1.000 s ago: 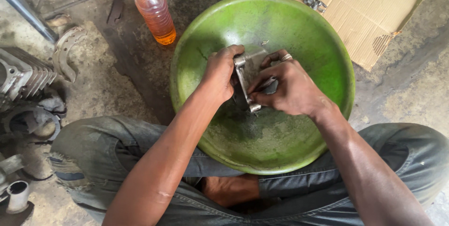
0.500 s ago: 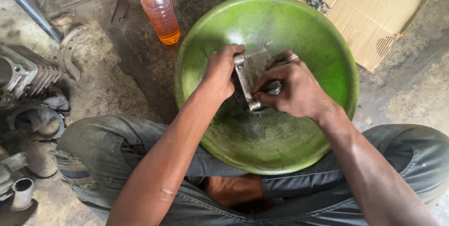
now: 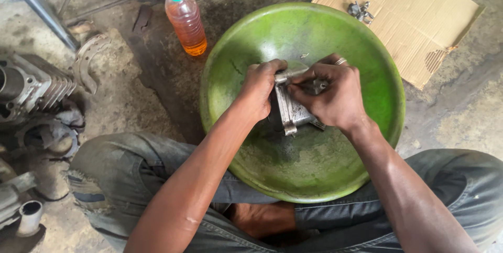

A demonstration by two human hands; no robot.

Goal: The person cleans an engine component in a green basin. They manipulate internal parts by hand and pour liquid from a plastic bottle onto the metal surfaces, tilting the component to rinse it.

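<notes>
Over a large green basin (image 3: 335, 28) I hold a grey metal engine part (image 3: 291, 110) with both hands. My left hand (image 3: 259, 91) grips its left side from above. My right hand (image 3: 332, 97), with a ring on one finger, closes over its right side and top, hiding much of the part. The basin rests between my knees, its inside wet and stained dark near the bottom.
A plastic bottle (image 3: 185, 20) of orange liquid with a teal cap stands left of the basin. A cardboard sheet (image 3: 403, 17) at the upper right carries small metal fasteners (image 3: 359, 10). A finned engine cylinder (image 3: 31, 85) and other metal parts lie at the left on the oily concrete floor.
Both hands stay on the metal part; my right hand has shifted its fingers over the part's top, and the part has turned slightly in my grip. The view has drifted a little.
</notes>
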